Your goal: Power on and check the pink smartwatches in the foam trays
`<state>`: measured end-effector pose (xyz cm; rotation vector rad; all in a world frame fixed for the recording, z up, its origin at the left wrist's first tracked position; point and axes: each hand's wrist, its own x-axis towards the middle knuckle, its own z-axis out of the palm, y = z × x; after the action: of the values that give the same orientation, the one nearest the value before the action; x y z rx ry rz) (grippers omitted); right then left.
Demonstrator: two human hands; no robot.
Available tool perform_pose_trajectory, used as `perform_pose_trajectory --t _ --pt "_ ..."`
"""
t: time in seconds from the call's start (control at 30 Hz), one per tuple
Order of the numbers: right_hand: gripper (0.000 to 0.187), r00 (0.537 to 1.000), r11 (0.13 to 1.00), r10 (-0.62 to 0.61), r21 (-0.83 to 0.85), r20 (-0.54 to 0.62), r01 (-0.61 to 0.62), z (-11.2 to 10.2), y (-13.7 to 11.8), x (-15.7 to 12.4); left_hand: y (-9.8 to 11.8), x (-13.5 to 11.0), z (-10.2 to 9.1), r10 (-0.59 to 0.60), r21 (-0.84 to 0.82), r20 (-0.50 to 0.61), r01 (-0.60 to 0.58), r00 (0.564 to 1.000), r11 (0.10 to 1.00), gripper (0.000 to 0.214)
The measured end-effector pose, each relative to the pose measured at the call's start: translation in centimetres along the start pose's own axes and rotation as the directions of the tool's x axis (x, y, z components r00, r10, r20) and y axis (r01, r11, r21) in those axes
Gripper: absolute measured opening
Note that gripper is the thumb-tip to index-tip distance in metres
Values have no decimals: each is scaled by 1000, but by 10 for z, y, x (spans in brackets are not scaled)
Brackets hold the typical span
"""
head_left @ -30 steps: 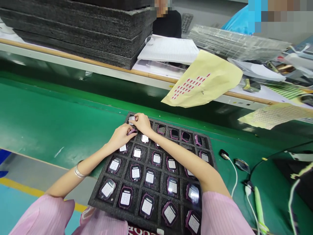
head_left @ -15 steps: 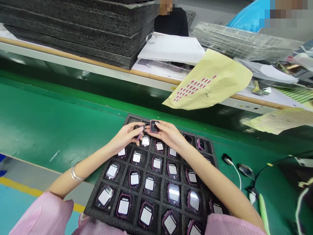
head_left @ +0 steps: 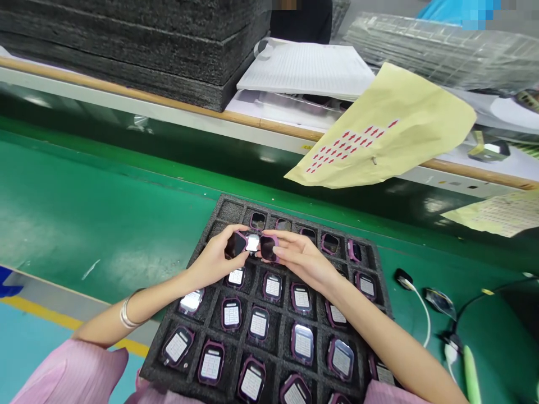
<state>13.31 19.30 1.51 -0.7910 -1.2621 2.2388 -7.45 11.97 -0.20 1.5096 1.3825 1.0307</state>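
Observation:
My left hand (head_left: pixel 217 253) grips a smartwatch with a dark screen (head_left: pixel 234 245) between thumb and fingers, tilted over the tray. Close beside it, my right hand (head_left: pixel 305 259) pinches a second purple-rimmed smartwatch (head_left: pixel 268 249), its screen dark as well. Both are above the far left part of a black foam tray (head_left: pixel 229 210) with square compartments. Many of these hold purple-framed watches, such as one with a lit white screen (head_left: pixel 231 313). A dark-screened watch (head_left: pixel 257 221) lies in the far row, just beyond my hands. My right forearm hides some compartments.
The tray lies on a green work surface (head_left: pixel 105 207). At its right are a black puck with a white cable (head_left: pixel 404 278) and a light green stick (head_left: pixel 471 373). Black foam trays (head_left: pixel 126 50) are stacked on the raised shelf, where a yellow sheet (head_left: pixel 387 129) hangs over the edge.
Both hands have drawn nearer to me with their watches, uncovering watches in the far row. The left watch has turned, showing more of its dark screen. The view has shifted slightly.

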Motion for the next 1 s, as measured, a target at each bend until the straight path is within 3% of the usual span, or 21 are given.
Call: perform_pose_trajectory --t 0.43,0.63,1.0 --pt "36 1000 996 -9 92 -26 11 5 1 -4 -2 -2 0 24 11 29 -24 999 1000 37" --pt "35 998 999 -47 2 -36 47 7 1 -4 -5 0 -3 8 18 83 -10 996 1000 32" --pt "35 996 991 -73 -117 -52 67 7 -2 -7 -6 0 -6 44 31 55 -46 997 998 35"
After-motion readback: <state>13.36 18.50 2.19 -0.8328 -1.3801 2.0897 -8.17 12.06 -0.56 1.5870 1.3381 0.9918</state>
